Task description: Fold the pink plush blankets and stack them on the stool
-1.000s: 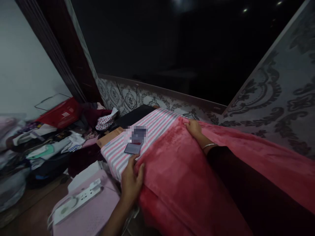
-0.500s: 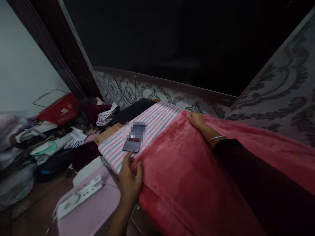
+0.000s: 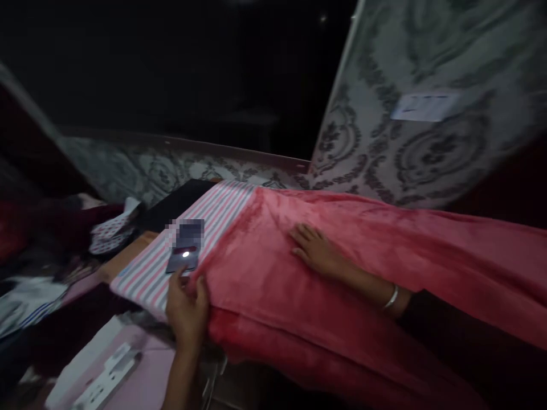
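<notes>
A plush red blanket (image 3: 265, 267) is spread over a board with a pink, grey and white striped cover (image 3: 145, 279). Its near left edge is pinched between the thumb and fingers of my left hand (image 3: 187, 307). Just beyond those fingertips lies a phone (image 3: 183, 259) on the stripes, partly pixelated, with a bright spot on its screen. My right hand (image 3: 318, 250) rests flat on the blanket's upper middle, fingers stretched out and holding nothing. Folds run along the blanket towards the right.
A white power strip (image 3: 106, 381) sits on a pink surface (image 3: 147, 370) at the lower left. Piled clothes (image 3: 34, 296) lie beyond it, with a black flat object (image 3: 179, 199) behind the board. A large dark screen (image 3: 192, 74) hangs on the patterned wall (image 3: 431, 154).
My right hand has left the blanket's far corner and moved towards me and right, now flat on the cloth. My left hand stays at the near edge. The view has turned right.
</notes>
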